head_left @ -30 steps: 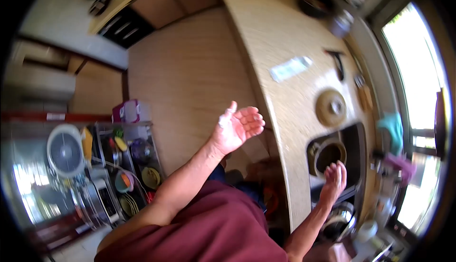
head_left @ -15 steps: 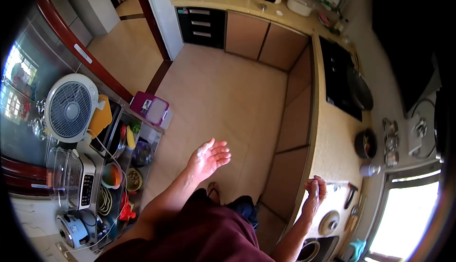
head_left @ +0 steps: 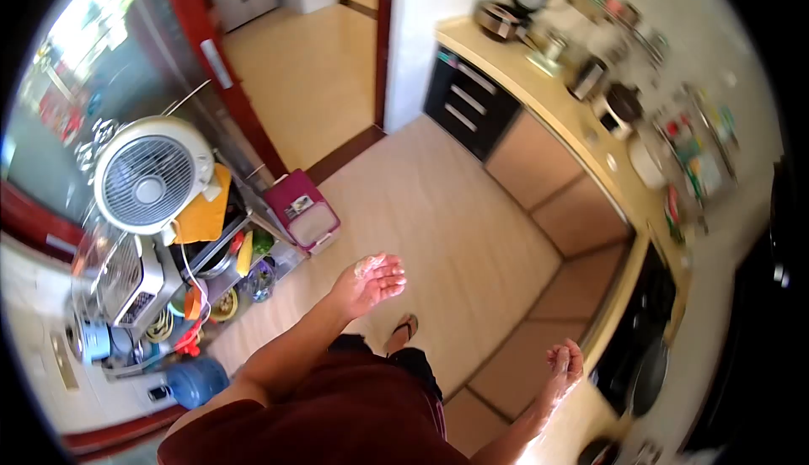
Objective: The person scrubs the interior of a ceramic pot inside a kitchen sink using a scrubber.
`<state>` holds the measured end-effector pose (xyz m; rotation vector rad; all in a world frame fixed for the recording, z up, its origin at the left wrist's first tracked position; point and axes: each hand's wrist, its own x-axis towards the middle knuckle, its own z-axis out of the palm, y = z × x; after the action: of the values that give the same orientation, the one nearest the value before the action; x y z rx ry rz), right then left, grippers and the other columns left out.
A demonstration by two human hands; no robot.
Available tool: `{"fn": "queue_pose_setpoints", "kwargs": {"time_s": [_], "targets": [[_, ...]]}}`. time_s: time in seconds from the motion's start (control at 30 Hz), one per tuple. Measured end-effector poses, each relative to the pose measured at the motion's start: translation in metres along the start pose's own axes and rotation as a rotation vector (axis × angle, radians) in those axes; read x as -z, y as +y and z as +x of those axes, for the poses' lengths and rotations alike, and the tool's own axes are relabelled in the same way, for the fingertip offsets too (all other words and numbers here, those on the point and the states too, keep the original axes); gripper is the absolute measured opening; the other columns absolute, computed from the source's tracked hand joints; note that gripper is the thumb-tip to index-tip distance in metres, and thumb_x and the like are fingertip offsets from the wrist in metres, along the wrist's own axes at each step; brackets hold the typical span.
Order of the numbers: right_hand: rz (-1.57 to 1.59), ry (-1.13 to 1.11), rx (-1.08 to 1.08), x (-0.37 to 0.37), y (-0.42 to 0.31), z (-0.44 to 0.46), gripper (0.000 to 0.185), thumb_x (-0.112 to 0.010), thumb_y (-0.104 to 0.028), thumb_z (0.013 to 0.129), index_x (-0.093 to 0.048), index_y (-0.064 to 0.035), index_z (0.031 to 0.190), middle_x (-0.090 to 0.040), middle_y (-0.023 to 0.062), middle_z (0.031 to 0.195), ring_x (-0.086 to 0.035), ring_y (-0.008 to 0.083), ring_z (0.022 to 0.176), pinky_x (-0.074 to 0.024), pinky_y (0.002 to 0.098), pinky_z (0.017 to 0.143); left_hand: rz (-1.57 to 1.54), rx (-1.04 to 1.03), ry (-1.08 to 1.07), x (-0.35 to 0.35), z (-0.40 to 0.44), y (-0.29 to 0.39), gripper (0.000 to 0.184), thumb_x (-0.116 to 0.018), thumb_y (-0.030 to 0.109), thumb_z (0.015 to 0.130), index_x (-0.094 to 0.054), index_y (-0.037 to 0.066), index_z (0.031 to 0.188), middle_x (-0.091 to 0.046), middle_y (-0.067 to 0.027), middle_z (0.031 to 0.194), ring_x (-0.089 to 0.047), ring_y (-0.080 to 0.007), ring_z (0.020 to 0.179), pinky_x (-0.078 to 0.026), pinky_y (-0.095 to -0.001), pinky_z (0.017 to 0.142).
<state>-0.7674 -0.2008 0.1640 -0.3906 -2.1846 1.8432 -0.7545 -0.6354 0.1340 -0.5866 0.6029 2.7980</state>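
Observation:
My left hand [head_left: 368, 286] is held out in front of me over the floor, palm turned upward. Its fingers are slightly bent and it holds nothing. White residue coats the thumb and fingertips. To the right, my right hand [head_left: 563, 366] is raised beside the lower cabinets [head_left: 524, 360], its fingers curled in toward the thumb. Nothing shows in it, and whitish marks are on its skin too. Neither hand touches any object. A sandalled foot [head_left: 402, 332] shows below, on the pale floor [head_left: 438, 212].
At left, a metal rack carries a fan [head_left: 150, 177], a toaster oven [head_left: 135, 284] and vegetables. Beside it sit a purple-lidded box [head_left: 303, 212] and a blue water bottle [head_left: 195, 381]. A counter with a rice cooker [head_left: 497, 20] and black cooktop [head_left: 645, 313] curves around the right. A doorway opens ahead.
My view has swung left toward the doorway, so the counter and cooktop sit farther right. The water bottle has come into view. My foot has stepped forward. Both hands keep nearly the same pose.

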Motion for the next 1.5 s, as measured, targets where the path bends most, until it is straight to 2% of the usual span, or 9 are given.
{"fn": "queue_pose_setpoints", "kwargs": {"time_s": [0.2,0.33,0.5,1.07,1.13,1.23,1.33,1.4,1.5], "targets": [[0.033,-0.356,0.121,-0.192,-0.070,0.171,0.020,-0.062,-0.010,0.095,-0.063,0.0020,0.110,-0.063,0.0066,0.083,-0.060,0.0124,0.073,-0.0536,0.0264,0.069,-0.041,-0.328,0.027,-0.022,0.055,0.087,0.031,-0.052,0.031,0.101,-0.062,0.003,0.109,-0.068,-0.0104,0.095,-0.067,-0.0243,0.090,-0.055,-0.0382,0.084],[0.110,-0.622,0.136,-0.343,-0.081,0.232,0.017,-0.060,-0.007,0.095,-0.064,0.0021,0.109,-0.064,0.0054,0.083,-0.060,0.0120,0.073,-0.0527,0.0273,0.071,-0.070,-0.444,0.169,0.015,0.100,0.145,0.036,-0.061,0.035,0.095,-0.062,0.003,0.111,-0.069,-0.0110,0.097,-0.067,-0.0262,0.094,-0.055,-0.0419,0.088],[0.050,-0.761,0.120,-0.509,-0.104,0.271,0.014,-0.060,-0.009,0.096,-0.064,0.0001,0.106,-0.063,0.0035,0.084,-0.060,0.0108,0.074,-0.0532,0.0266,0.071,-0.201,-0.482,0.240,0.041,0.166,0.254,0.030,-0.054,0.030,0.100,-0.061,0.002,0.110,-0.068,-0.0101,0.096,-0.068,-0.0248,0.090,-0.057,-0.0393,0.083],[0.062,-1.098,0.219,-0.985,-0.208,0.410,0.013,-0.060,0.000,0.092,-0.066,0.0051,0.103,-0.066,0.0084,0.095,-0.066,0.0145,0.083,-0.0568,0.0285,0.075,-0.170,-0.691,0.288,0.072,0.380,0.639,0.032,-0.061,0.033,0.094,-0.065,0.006,0.110,-0.067,-0.0072,0.094,-0.066,-0.0243,0.089,-0.056,-0.0397,0.082],[0.038,-1.228,0.387,-1.054,-0.231,0.417,0.014,-0.060,-0.002,0.092,-0.065,0.0051,0.103,-0.067,0.0091,0.092,-0.066,0.0140,0.082,-0.0554,0.0280,0.074,-0.186,-0.628,0.317,0.069,0.399,0.684,0.026,-0.062,0.033,0.093,-0.064,0.008,0.103,-0.065,-0.0056,0.093,-0.064,-0.0221,0.086,-0.056,-0.0377,0.081],[0.091,-1.388,0.396,-1.159,-0.264,0.412,0.016,-0.061,-0.006,0.092,-0.065,0.0026,0.104,-0.068,0.0108,0.088,-0.067,0.0164,0.079,-0.0540,0.0288,0.071,-0.213,-0.713,0.416,0.046,0.427,0.752,0.019,-0.064,0.030,0.092,-0.061,0.012,0.091,-0.062,-0.0028,0.087,-0.061,-0.0191,0.083,-0.054,-0.0344,0.078],[0.073,-1.598,0.544,-1.256,-0.305,0.397,0.019,-0.063,-0.007,0.092,-0.064,0.0020,0.109,-0.067,0.0123,0.093,-0.067,0.0168,0.079,-0.0546,0.0296,0.073,-0.297,-0.793,0.308,0.071,0.452,0.807,0.026,-0.064,0.031,0.093,-0.066,0.006,0.100,-0.065,-0.0057,0.086,-0.063,-0.0213,0.080,-0.056,-0.0374,0.077],[0.148,-1.626,0.782,-1.317,-0.319,0.391,0.016,-0.061,-0.007,0.092,-0.064,-0.0005,0.107,-0.067,0.0122,0.090,-0.067,0.0199,0.078,-0.0536,0.0317,0.069,-0.295,-0.803,0.376,0.078,0.472,0.844,0.026,-0.065,0.031,0.093,-0.067,0.006,0.100,-0.065,-0.0052,0.086,-0.063,-0.0208,0.080,-0.056,-0.0369,0.076],[0.200,-1.659,0.905,-1.402,-0.339,0.388,0.013,-0.060,-0.004,0.087,-0.064,-0.0020,0.099,-0.066,0.0129,0.085,-0.065,0.0285,0.077,-0.0515,0.0373,0.067,-0.316,-0.778,0.478,0.095,0.506,0.906,0.025,-0.063,0.030,0.094,-0.067,0.006,0.101,-0.064,-0.0050,0.085,-0.061,-0.0194,0.079,-0.053,-0.0340,0.075]]}}
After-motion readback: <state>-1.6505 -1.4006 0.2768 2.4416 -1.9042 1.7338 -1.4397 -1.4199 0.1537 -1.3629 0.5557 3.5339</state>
